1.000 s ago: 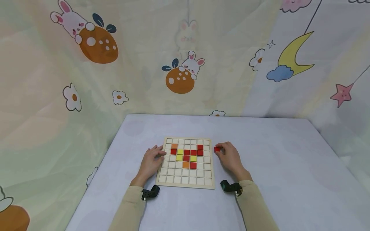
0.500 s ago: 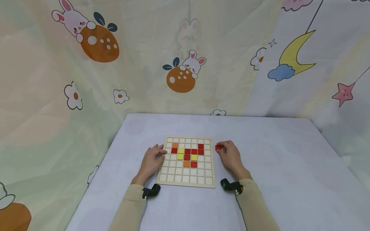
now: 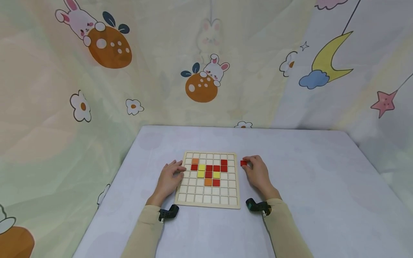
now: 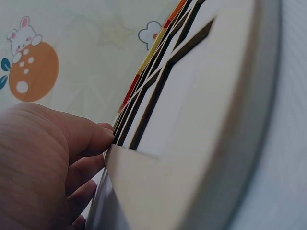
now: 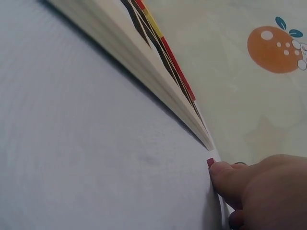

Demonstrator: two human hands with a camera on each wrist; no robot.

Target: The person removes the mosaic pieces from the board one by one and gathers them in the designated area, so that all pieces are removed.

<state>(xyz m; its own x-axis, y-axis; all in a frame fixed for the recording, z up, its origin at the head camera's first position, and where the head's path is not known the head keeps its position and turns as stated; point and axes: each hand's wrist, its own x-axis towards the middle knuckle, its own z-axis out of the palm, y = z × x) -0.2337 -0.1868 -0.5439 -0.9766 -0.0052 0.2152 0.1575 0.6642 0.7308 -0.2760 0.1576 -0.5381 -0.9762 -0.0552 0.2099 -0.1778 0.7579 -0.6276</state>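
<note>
The left sleeve point(image 3: 143, 231), beige, comes in at eight o'clock from the middle of the board point(image 3: 199, 189), twelve being the side away from the person. A black camera point(image 3: 169, 213) sits at its cuff. The left hand point(image 3: 167, 181) is at nine o'clock; its fingers are spread and gently bent, the tips touching the board's near-side left rim, with nothing lifted.

The board lies flat on the white desk point(image 3: 326, 200), a square grid of pale cells bearing twelve coloured tiles point(image 3: 208, 174). From its left, an orange one sits between ten and eleven o'clock, with a red one just below it at ten. Two yellow ones stand one above the other, the lower at nine. Red fills the centre and the cell at twelve beside it; an orange one is at six. In the next column, red, yellow and red run downward, the yellow at three. Two more reds form a short upright pair around two.

The loose red tile point(image 3: 243, 163) is off the board, near its right rim, between two and three o'clock. The right hand point(image 3: 258, 175), at three, pinches it between thumb and fingers, almost closed. I cannot tell whether the tile touches the desk. The right sleeve point(image 3: 288, 229) comes in at four.
</note>
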